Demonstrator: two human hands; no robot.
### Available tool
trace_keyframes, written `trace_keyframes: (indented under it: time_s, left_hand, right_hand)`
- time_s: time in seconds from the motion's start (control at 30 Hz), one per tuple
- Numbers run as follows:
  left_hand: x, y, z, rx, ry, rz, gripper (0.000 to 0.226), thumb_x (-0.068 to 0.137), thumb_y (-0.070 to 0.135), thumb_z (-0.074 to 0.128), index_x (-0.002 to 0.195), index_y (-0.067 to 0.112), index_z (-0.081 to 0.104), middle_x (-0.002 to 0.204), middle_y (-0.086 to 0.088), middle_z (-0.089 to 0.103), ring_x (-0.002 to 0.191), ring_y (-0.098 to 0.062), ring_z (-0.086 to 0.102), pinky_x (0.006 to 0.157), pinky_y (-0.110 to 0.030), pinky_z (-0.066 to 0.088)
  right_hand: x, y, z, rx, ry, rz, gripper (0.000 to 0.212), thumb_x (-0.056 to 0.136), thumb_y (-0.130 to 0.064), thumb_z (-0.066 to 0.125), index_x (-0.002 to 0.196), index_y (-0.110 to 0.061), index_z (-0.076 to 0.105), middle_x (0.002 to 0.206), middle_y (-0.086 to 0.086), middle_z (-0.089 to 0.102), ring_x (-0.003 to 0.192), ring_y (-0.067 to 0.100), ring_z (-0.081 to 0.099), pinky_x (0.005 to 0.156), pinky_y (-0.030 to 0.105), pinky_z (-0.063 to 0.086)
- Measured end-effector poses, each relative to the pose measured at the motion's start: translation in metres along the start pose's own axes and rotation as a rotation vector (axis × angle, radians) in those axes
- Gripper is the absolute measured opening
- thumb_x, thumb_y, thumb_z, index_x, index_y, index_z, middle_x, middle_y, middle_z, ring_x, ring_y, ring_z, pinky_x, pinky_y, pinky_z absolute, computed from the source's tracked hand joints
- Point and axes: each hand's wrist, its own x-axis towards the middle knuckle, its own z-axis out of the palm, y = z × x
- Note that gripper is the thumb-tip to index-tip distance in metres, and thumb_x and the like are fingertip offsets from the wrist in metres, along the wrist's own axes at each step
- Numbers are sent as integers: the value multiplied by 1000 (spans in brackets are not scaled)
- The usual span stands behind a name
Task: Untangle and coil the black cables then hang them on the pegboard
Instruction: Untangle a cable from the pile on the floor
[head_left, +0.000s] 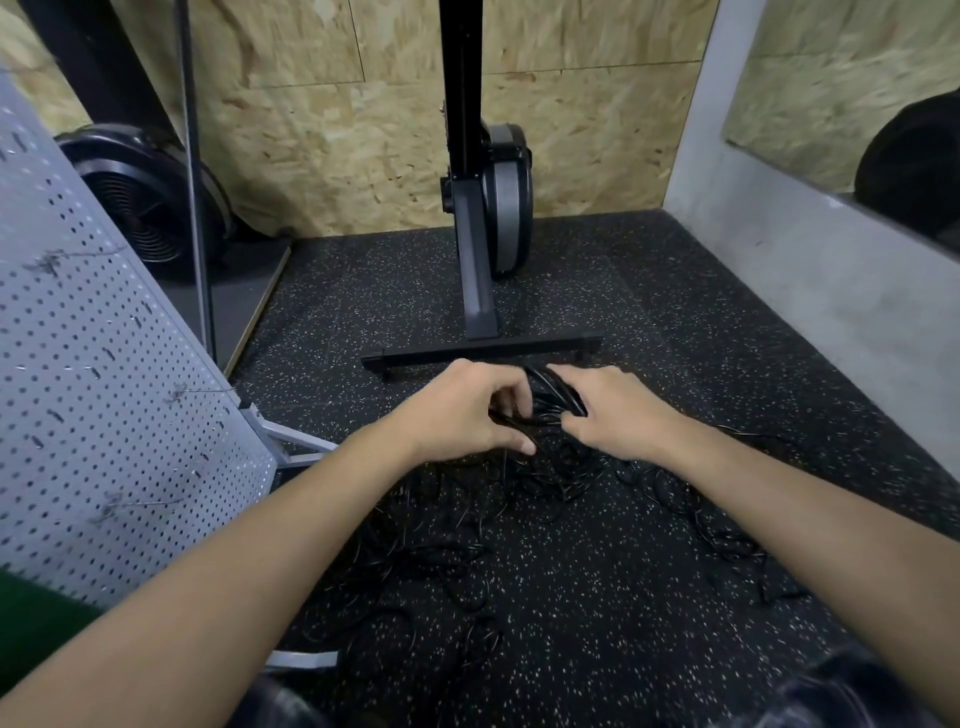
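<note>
Both hands meet over the speckled black rubber floor. The left hand and right hand each pinch loops of the tangled thin black cables, whose remaining strands sprawl below the wrists. The perforated grey metal pegboard leans left of the left forearm.

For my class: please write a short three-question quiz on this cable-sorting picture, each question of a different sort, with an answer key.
1. True or false: a coiled cable already hangs on the pegboard.
2. Multiple choice: the loose black cables lie on A) a wooden bench, B) the speckled rubber floor, C) a shelf.
3. Short answer: what are the left hand and the right hand doing?

Key
1. False: the board's hooks are bare.
2. B.
3. Both grip a bundle of cable loops between them, above the pile, in front of the black machine base.
</note>
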Motion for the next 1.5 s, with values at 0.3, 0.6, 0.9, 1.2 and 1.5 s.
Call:
trace_keyframes:
  time_s: [0.3, 0.6, 0.9, 1.2, 1.5]
  left_hand:
    - [-2, 4, -13, -151, 136, -6, 12, 81, 26, 90, 90, 23, 84, 86, 15, 78, 87, 1, 71, 84, -18, 53]
    - [-3, -14, -23, -258, 144, -26, 12, 87, 24, 85, 98, 23, 85, 93, 11, 80, 92, -6, 74, 89, -33, 58]
    - [-10, -37, -36, -563, 99, -117, 12, 86, 10, 81, 97, 11, 83, 92, -7, 81, 86, -10, 72, 80, -19, 53]
    - [-10, -51, -47, -946, -41, -114, 29, 68, 35, 93, 90, 17, 85, 74, 0, 68, 70, -6, 54, 65, -20, 43]
    - [-10, -71, -33, -821, 273, -322, 17, 81, 25, 79, 95, 19, 85, 84, -2, 74, 69, -11, 48, 54, -20, 37]
  right_hand:
    - [-2, -1, -1, 40, -223, -48, 8, 100, -29, 65, 106, -33, 62, 87, -6, 68, 80, 19, 66, 66, 34, 49]
    - [-8, -15, -11, 373, -473, -141, 38, 98, -17, 70, 127, -34, 53, 108, 4, 76, 94, 35, 73, 78, 52, 60]
    - [-9, -22, -16, 654, -556, -132, 35, 101, -8, 68, 133, -17, 57, 127, 0, 74, 106, 27, 73, 68, 34, 55]
    - [-8, -23, -9, 862, -715, 46, 32, 102, -16, 66, 133, -15, 62, 123, 5, 76, 81, 8, 64, 51, 18, 45]
    - [-31, -65, -16, 290, -669, -315, 16, 107, -14, 56, 119, -18, 65, 82, -19, 64, 67, 0, 52, 57, 15, 42]
